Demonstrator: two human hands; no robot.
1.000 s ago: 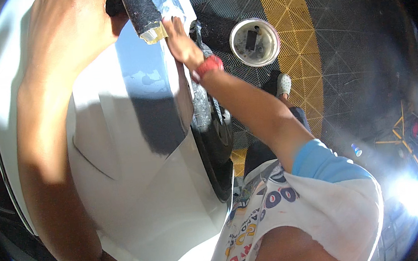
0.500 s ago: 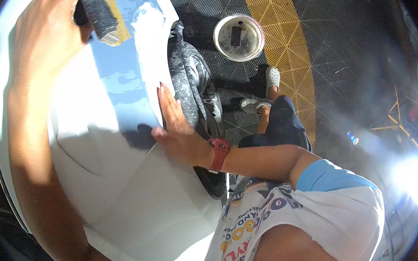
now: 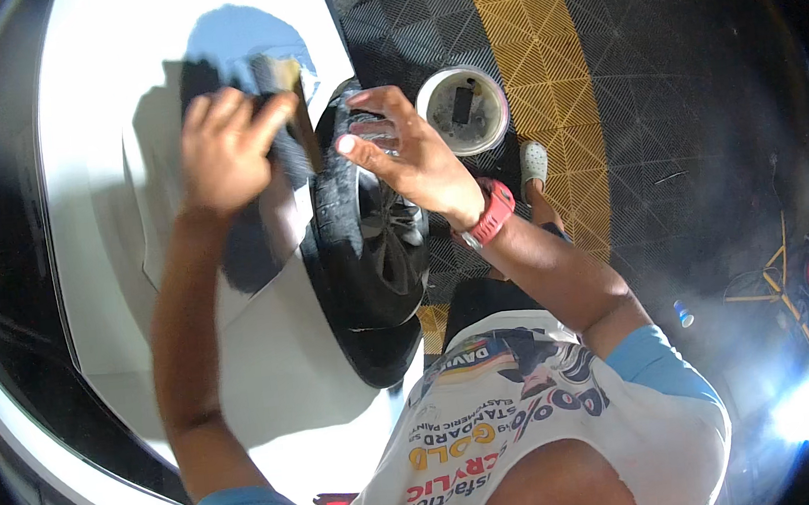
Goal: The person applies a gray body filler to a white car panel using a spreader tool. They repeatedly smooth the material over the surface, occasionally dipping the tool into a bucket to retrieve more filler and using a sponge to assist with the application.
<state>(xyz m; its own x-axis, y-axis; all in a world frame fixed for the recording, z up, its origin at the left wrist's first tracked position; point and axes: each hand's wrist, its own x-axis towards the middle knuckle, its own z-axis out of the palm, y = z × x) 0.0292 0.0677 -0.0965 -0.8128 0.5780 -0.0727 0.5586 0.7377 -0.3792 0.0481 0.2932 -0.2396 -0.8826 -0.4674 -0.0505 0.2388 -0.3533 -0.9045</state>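
left hand (image 3: 227, 152) blurred, at the dark block (image 3: 292, 158) over the white car panel (image 3: 270, 360); can't tell how firmly it grips. right hand (image 3: 416, 160) apart, fingers spread, holding nothing, above tyre (image 3: 333, 206). risks: tilted block edge gouging the blue-grey patch (image 3: 236, 34); loose grip dropping it wheelward; shoe (image 3: 533, 160) knocking the nearby tub (image 3: 506, 117)

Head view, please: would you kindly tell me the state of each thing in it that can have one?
left hand: on the dark block, grip unclear
right hand: open, fingers apart, holding nothing
dark block: blurred, beside the left thumb
bucket: uncovered, a dark slab inside
tyre: pale streaks on its tread
red watch: strapped around the right wrist
lamp: lit
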